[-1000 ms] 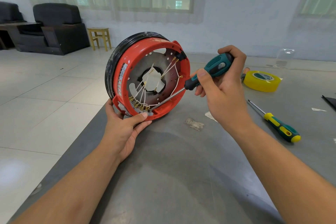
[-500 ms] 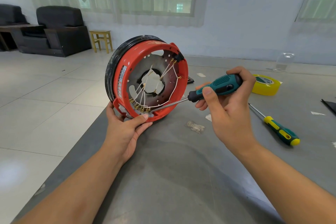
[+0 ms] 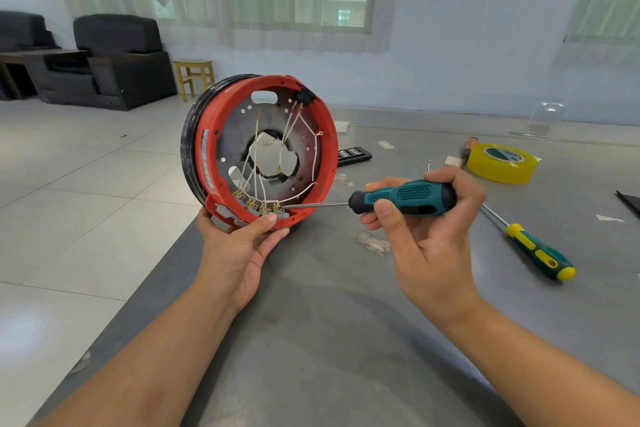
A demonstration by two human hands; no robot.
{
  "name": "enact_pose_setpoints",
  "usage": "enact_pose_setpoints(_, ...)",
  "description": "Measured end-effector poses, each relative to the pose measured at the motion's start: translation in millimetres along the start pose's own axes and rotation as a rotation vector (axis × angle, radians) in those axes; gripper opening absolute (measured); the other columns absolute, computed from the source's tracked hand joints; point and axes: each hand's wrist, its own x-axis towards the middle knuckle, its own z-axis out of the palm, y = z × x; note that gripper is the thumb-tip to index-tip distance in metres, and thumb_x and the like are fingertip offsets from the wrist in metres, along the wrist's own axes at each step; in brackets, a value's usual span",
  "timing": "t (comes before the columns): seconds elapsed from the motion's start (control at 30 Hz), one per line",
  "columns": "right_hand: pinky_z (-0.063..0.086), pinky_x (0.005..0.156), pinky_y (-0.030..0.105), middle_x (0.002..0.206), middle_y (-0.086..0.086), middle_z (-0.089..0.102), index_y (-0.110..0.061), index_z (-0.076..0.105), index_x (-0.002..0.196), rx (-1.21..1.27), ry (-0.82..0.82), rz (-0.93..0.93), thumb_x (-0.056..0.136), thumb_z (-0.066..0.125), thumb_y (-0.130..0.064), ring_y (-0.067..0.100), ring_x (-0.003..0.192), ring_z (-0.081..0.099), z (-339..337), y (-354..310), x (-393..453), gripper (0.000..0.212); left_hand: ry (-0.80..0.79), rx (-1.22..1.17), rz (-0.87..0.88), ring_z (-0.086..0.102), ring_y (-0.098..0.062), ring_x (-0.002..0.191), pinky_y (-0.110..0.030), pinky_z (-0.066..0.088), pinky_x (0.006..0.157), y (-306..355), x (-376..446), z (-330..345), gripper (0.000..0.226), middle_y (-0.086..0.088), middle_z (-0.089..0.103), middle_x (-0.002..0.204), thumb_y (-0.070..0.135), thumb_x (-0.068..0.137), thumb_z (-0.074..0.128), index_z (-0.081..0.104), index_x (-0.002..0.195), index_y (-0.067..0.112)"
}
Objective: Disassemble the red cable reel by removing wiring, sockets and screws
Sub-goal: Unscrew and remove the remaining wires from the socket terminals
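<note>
The red cable reel (image 3: pixel 207 163) stands on edge at the left edge of the grey table (image 3: pixel 346 340), its open inside facing me. White wires (image 3: pixel 313 156) with brass terminals run across its grey metal plate to a row of terminals (image 3: pixel 258 206) at the bottom rim. My left hand (image 3: pixel 239 246) grips the reel's lower rim, thumb lying on the rim beside the terminals. My right hand (image 3: pixel 426 229) holds a teal-handled screwdriver (image 3: pixel 401 198) almost level, its tip at the rightmost terminal.
A yellow-and-green screwdriver (image 3: pixel 533 246) lies to the right. A yellow tape roll (image 3: pixel 500 163) and an orange-handled tool (image 3: pixel 467 147) sit behind it. A black bit case (image 3: pixel 353 153) lies behind the reel, white scraps (image 3: pixel 374 243) in front. The table drops off at left to tiled floor.
My right hand has dropped lower and swung the screwdriver from a steep slant to nearly level, tip kept at the bottom terminals. The reel has turned slightly more toward me.
</note>
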Motion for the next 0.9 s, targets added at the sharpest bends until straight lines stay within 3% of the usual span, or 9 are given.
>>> enact_pose_setpoints(0.2, 0.061, 0.078, 0.043, 0.109, 0.012, 0.068, -0.048, 0.036, 0.117, -0.023, 0.04, 0.051, 0.098, 0.065, -0.02, 0.031, 0.076, 0.073, -2.9, -4.9, 9.0, 0.045, -0.03, 0.035, -0.003, 0.079, -0.041, 0.097, -0.046, 0.067, 0.074, -0.2, -3.3, 0.9, 0.081, -0.019, 0.069, 0.127, -0.023, 0.082, 0.073, 0.039, 0.134, 0.029)
enact_pose_setpoints(0.37, 0.06, 0.071, 0.038, 0.102, 0.011, 0.067, -0.044, 0.037, 0.119, -0.003, 0.069, 0.05, 0.098, 0.065, -0.015, 0.031, 0.07, 0.071, -6.9, -8.1, 18.1, 0.046, -0.066, 0.104, -0.011, 0.078, -0.034, 0.105, -0.042, 0.066, 0.078, -2.3, -4.3, 0.7, 0.075, -0.012, 0.064, 0.135, -0.018, 0.078, 0.08, 0.043, 0.123, 0.028)
enact_pose_setpoints(0.53, 0.058, 0.068, 0.037, 0.1, 0.023, 0.064, -0.036, 0.035, 0.119, -0.012, 0.08, 0.061, 0.099, 0.062, -0.008, 0.032, 0.066, 0.068, -9.4, -8.2, 23.1, 0.044, -0.091, 0.144, -0.006, 0.078, -0.028, 0.105, -0.039, 0.066, 0.078, -4.3, -3.6, -0.6, 0.076, -0.007, 0.064, 0.132, -0.017, 0.076, 0.082, 0.044, 0.12, 0.031)
enact_pose_setpoints(0.9, 0.059, 0.068, 0.044, 0.093, 0.019, 0.067, -0.03, 0.034, 0.121, -0.006, 0.073, 0.124, 0.101, 0.06, -0.005, 0.034, 0.064, 0.066, -15.3, -9.7, 29.2, 0.041, -0.126, 0.196, -0.027, 0.079, -0.021, 0.101, -0.038, 0.066, 0.076, -3.5, -4.6, 1.2, 0.077, -0.004, 0.062, 0.13, -0.023, 0.078, 0.077, 0.043, 0.116, 0.035)
